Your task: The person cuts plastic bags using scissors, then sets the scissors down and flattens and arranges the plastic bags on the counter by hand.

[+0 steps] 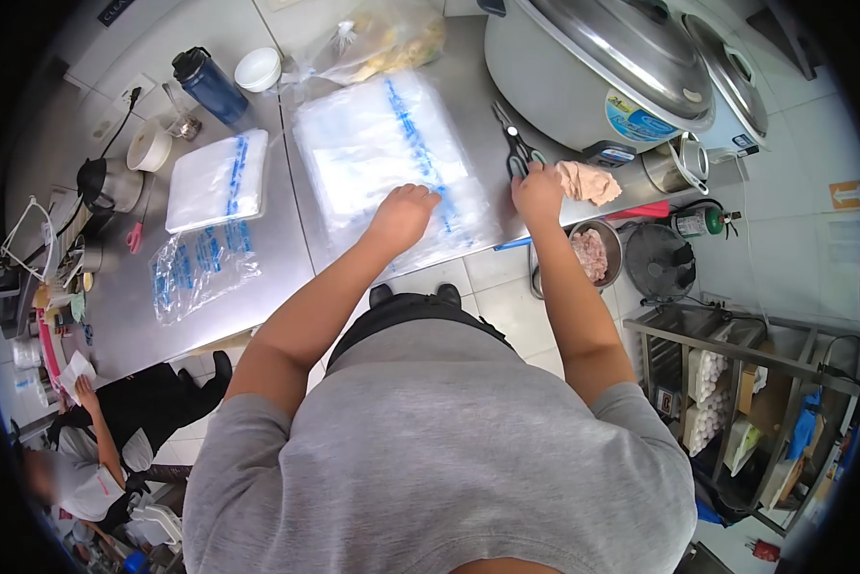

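Observation:
On the steel table lies a large stack of clear plastic bags (363,153) with blue print. My left hand (406,218) rests on its near part, fingers curled and closed on the plastic of a bag; the fingertips are partly hidden. To the right of the stack, my right hand (537,196) has its fingers closed at the handles of a pair of dark scissors (508,132), whose blades point away from me. A crumpled pinkish-brown cloth or paper (588,183) lies just right of that hand.
A big rice cooker (564,77) stands at the back right. Below the table edge sits a metal pot of raw meat (593,253). Left are a smaller bag pack (218,180), a blue bottle (210,84) and pink scissors (135,235). Another person (114,440) stands at lower left.

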Tool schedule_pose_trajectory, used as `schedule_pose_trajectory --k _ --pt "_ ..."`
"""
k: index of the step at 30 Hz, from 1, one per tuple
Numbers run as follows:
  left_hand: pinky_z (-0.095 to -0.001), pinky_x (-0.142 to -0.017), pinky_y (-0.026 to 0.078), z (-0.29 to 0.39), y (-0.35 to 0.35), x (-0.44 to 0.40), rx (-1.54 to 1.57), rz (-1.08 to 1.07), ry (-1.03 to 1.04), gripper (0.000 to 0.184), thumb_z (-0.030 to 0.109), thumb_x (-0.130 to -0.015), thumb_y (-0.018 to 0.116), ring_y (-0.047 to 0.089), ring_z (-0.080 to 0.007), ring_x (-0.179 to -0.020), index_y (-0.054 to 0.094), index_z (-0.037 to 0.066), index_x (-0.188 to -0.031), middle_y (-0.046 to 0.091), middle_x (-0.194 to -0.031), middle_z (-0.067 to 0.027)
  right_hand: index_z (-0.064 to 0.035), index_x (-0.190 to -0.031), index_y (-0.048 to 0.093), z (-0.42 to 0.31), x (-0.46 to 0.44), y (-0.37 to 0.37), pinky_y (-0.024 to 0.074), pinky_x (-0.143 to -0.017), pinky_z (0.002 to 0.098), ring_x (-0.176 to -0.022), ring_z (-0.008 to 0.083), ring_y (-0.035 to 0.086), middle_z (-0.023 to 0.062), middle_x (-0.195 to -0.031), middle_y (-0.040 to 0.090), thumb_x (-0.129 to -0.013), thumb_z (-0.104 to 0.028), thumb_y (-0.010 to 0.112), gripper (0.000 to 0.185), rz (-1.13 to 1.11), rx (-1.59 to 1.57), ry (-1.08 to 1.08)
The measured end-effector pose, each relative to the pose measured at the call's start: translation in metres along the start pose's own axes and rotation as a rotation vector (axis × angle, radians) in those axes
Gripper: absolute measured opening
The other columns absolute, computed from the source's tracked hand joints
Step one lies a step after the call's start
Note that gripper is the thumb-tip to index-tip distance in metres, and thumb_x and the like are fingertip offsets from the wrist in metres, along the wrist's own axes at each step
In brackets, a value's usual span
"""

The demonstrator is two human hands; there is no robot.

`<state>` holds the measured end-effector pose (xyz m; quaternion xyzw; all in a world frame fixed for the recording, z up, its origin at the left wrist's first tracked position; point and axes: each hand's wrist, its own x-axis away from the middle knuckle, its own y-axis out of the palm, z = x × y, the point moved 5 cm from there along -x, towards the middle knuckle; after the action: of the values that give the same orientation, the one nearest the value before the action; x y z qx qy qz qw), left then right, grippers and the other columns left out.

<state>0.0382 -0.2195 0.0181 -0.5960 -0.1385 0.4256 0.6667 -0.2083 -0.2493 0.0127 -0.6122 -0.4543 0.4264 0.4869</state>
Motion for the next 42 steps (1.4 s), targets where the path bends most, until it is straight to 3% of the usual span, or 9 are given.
schedule_pose_trajectory --k 3,12,19,22,23,26,29,36,42 --pt "-0.0414 -0.074 0.051 0.001 0.019 -0.007 0.051 -0.18 -0.151 0.014 0.014 -0.085 0.06 0.062 -0.0319 -0.087 0.065 0.005 -0.095 0.065 -0.088 -0.0129 -0.002 -0.105 0.059 0.003 -0.01 -0.003 0.0437 -0.087 0.0494 -0.106 0.0351 0.055 0.0159 -0.11 0.058 -0.083 -0.014 0.056 0.026 0.179 -0.047 -0.089" --pt "-0.0421 -0.073 0.051 0.006 0.016 -0.018 0.219 -0.024 -0.116 0.014 0.019 -0.088 0.061 0.063 -0.0326 -0.084 0.066 0.006 -0.09 0.067 -0.086 -0.0152 -0.004 -0.112 0.052 0.021 0.034 -0.002 0.0492 -0.08 0.0485 -0.1 0.0334 0.061 0.017 -0.104 0.061 -0.086 -0.014 0.053 0.028 -0.118 0.136 0.049" --pt "-0.0409 -0.067 0.051 0.009 0.007 -0.012 0.401 -0.078 -0.365 0.018 0.023 -0.089 0.064 0.065 -0.0339 -0.075 0.066 0.005 -0.09 0.068 -0.081 -0.016 0.0013 -0.128 0.042 0.057 0.081 0.009 0.0527 -0.065 0.0368 -0.081 0.0302 0.066 0.0161 -0.097 0.062 -0.074 -0.006 0.066 0.059 -0.256 -0.035 0.074" --pt "-0.0399 -0.067 0.051 0.01 0.003 -0.012 0.444 0.023 -0.345 0.017 0.023 -0.087 0.066 0.065 -0.0327 -0.074 0.067 0.005 -0.088 0.068 -0.081 -0.0144 0.0039 -0.133 0.036 0.078 0.106 0.022 0.0505 -0.065 0.0336 -0.079 0.0206 0.064 0.0099 -0.091 0.062 -0.068 -0.007 0.075 0.078 -0.411 -0.932 0.294" --pt "-0.0395 -0.067 0.051 0.011 0.002 -0.013 0.455 0.058 -0.336 0.017 0.022 -0.087 0.067 0.065 -0.0321 -0.075 0.067 0.005 -0.088 0.069 -0.082 -0.0139 0.0017 -0.135 0.036 0.071 0.123 0.016 0.0479 -0.068 0.0305 -0.079 0.0154 0.058 0.005 -0.089 0.06 -0.062 -0.021 0.088 0.092 -0.461 -1.308 0.403" --pt "-0.0394 -0.067 0.051 0.016 -0.003 -0.019 0.412 0.101 -0.297 0.014 0.02 -0.085 0.068 0.065 -0.0304 -0.076 0.067 0.005 -0.085 0.069 -0.082 -0.0112 -0.0011 -0.133 0.039 0.035 0.161 -0.02 0.0447 -0.072 0.0275 -0.081 0.0147 0.057 0.0044 -0.089 0.06 -0.064 -0.05 0.086 0.097 -0.725 -1.579 0.249" --pt "-0.0394 -0.068 0.051 0.021 0.001 -0.023 0.363 0.107 -0.253 0.012 0.018 -0.084 0.068 0.064 -0.0294 -0.078 0.066 0.006 -0.084 0.068 -0.081 -0.0098 -0.0033 -0.129 0.041 0.009 0.19 -0.031 0.04 -0.076 0.0267 -0.084 0.0142 0.056 0.004 -0.086 0.057 -0.064 -0.091 0.048 0.109 -1.068 -1.624 0.126" --pt "-0.0399 -0.07 0.05 0.031 0.002 -0.028 0.319 0.096 -0.204 0.011 0.017 -0.083 0.068 0.063 -0.0297 -0.08 0.066 0.006 -0.083 0.067 -0.082 -0.0097 -0.0021 -0.125 0.042 0.0 0.179 -0.011 0.0423 -0.076 0.0272 -0.079 0.0159 0.055 0.0039 -0.082 0.055 -0.071 -0.088 0.043 0.102 -1.202 -1.731 0.221" --pt "-0.0401 -0.072 0.049 0.03 -0.003 -0.024 0.254 0.117 -0.145 0.014 0.018 -0.081 0.069 0.062 -0.0303 -0.079 0.066 0.006 -0.089 0.066 -0.083 -0.0099 -0.0012 -0.117 0.049 0.002 0.161 -0.008 0.0442 -0.063 0.0269 -0.065 0.0151 0.055 0.0054 -0.073 0.055 -0.09 -0.057 0.056 0.062 -0.923 -1.677 0.321"
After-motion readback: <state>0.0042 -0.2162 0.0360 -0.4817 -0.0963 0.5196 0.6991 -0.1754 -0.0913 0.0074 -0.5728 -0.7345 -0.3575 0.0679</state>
